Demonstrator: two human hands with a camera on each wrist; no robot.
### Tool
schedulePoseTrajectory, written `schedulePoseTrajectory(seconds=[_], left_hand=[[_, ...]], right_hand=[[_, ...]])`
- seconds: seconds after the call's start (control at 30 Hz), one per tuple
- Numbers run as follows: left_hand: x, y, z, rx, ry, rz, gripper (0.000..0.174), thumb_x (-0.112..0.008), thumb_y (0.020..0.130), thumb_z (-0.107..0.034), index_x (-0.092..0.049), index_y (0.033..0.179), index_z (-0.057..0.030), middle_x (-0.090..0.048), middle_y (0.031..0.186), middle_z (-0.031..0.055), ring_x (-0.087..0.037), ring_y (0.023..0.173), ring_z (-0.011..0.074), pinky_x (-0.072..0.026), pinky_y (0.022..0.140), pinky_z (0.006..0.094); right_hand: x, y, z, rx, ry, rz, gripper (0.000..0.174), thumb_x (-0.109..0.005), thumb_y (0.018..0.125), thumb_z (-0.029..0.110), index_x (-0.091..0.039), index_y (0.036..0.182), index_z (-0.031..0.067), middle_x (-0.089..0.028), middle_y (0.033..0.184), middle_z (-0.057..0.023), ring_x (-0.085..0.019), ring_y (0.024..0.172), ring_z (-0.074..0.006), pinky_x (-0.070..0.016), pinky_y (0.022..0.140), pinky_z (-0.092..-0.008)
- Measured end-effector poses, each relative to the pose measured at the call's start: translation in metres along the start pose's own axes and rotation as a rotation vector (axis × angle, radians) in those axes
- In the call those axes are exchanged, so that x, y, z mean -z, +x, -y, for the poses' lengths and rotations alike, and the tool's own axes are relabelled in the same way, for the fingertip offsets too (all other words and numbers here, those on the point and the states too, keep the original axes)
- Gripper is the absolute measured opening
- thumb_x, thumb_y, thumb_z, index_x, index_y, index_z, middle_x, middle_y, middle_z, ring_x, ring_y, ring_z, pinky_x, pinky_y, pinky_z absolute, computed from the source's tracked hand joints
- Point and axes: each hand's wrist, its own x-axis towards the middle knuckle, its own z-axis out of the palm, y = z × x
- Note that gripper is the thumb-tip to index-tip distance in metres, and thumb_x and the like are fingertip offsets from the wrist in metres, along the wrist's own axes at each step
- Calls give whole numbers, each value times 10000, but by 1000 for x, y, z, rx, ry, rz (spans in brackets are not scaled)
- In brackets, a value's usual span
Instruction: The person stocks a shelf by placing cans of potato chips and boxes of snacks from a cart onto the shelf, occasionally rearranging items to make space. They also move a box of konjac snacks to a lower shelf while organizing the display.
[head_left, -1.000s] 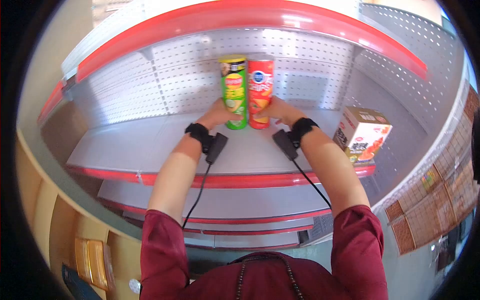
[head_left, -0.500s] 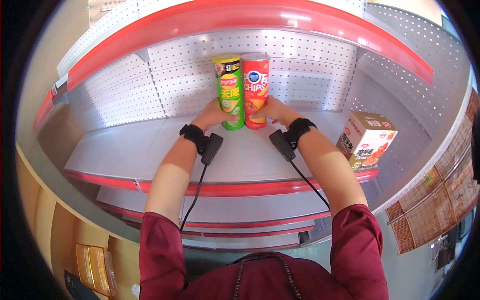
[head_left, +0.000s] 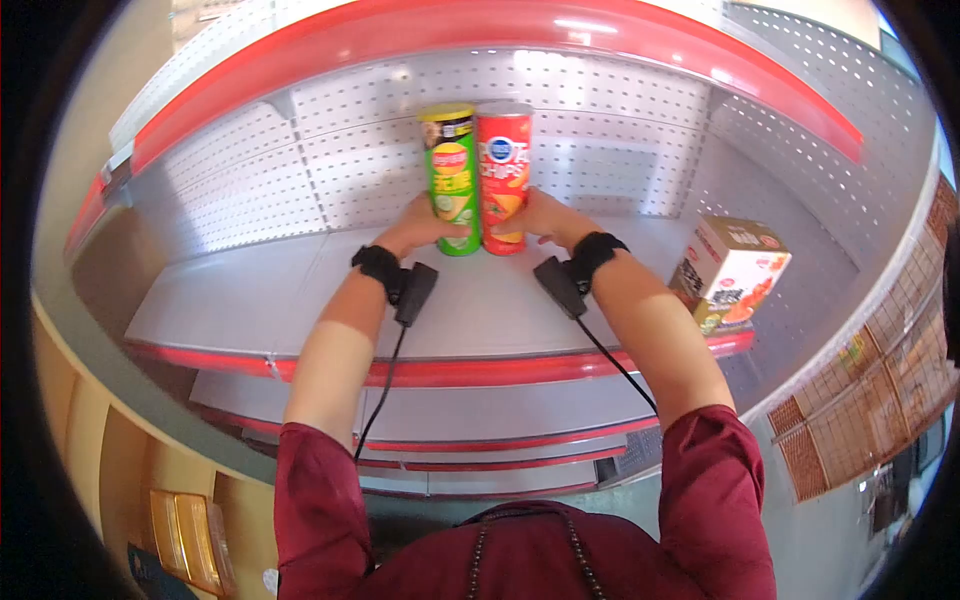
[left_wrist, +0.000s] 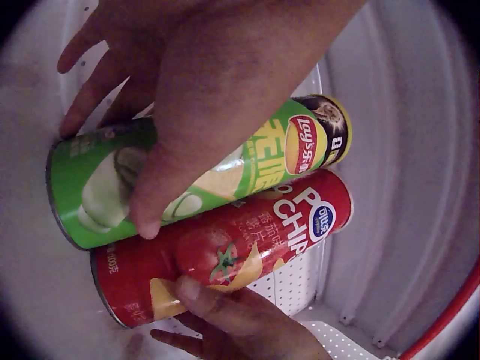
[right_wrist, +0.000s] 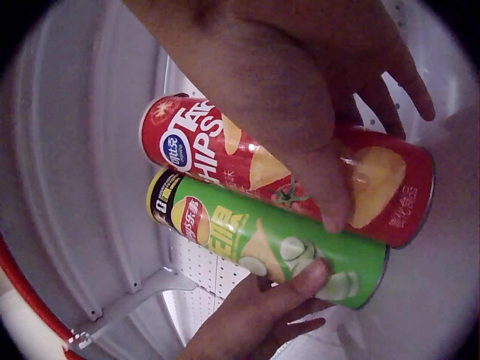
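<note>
Two chip cans stand upright side by side toward the back of a grey shelf (head_left: pixel 470 330). On the left is a green Lay's can (head_left: pixel 452 180) with a yellow lid; the red potato chip can (head_left: pixel 504 165) is at its right, sides close together. My left hand (head_left: pixel 410 230) grips the green can low down, thumb (left_wrist: pixel 154 202) across its front and fingers reaching round its outer side. Likewise, my right hand (head_left: pixel 560 222) holds the lower part of the red can, its thumb (right_wrist: pixel 334 206) over the front and the other fingers partly hidden behind.
A white and brown carton (head_left: pixel 738 275) stands at the shelf's right end. A red-edged upper shelf (head_left: pixel 480 30) overhangs the cans, and a perforated back panel (head_left: pixel 600 140) rises behind them. More red-edged shelves (head_left: pixel 500 410) lie below.
Both hands have shifted the cans to the left along the shelf. The narrow gap between the cans has closed up.
</note>
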Motion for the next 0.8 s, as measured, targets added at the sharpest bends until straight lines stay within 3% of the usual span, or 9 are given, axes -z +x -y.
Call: schedulePoseTrajectory(seconds=[0.13, 0.27, 0.4, 0.5, 0.67, 0.8], left_hand=[[3, 0, -6, 45, -17, 119, 557, -772, 621, -150, -541, 1122, -72, -623, 998, 56, -599, 874, 167, -495, 669, 298], [2, -3, -12, 46, 18, 95, 550, -766, 633, -160, -538, 1127, -82, -622, 989, 49, -599, 859, 158, -497, 647, 296], [-1, -7, -24, 57, 54, 104, 549, -767, 634, -166, -537, 1125, -79, -620, 984, 48, -598, 851, 154, -496, 640, 292], [-8, 10, 1, -14, -41, 150, 550, -767, 632, -166, -537, 1125, -77, -619, 988, 53, -598, 854, 163, -498, 638, 295], [-18, 15, -15, 8, 42, 87, 570, -774, 613, -147, -538, 1126, -67, -619, 1028, 72, -595, 902, 183, -485, 744, 313], [-21, 24, -15, -23, -56, 145, 571, -777, 605, -135, -543, 1121, -59, -617, 1039, 76, -589, 927, 186, -466, 795, 316]], right_hand=[[1, 11, -13, -19, -11, -28, 731, -788, 593, 321, -462, 1222, 139, -535, 1197, -96, -497, 1085, -293, -419, 785, -506], [-2, 6, -8, -117, -22, -89, 733, -798, 583, 308, -468, 1214, 134, -540, 1191, -97, -491, 1094, -296, -417, 785, -513], [2, 1, -8, -80, 5, -77, 740, -803, 579, 293, -465, 1217, 134, -533, 1200, -99, -486, 1102, -304, -413, 790, -515], [7, 16, -24, -98, 33, -97, 751, -805, 578, 288, -456, 1222, 124, -516, 1222, -102, -478, 1114, -310, -409, 805, -515], [18, 6, -17, -120, 2, -129, 783, -798, 591, 292, -416, 1246, 100, -501, 1237, -119, -470, 1127, -322, -402, 830, -515], [24, 11, -25, -159, 3, -151, 818, -798, 595, 306, -378, 1266, 102, -489, 1245, -127, -453, 1149, -328, -374, 868, -526]])
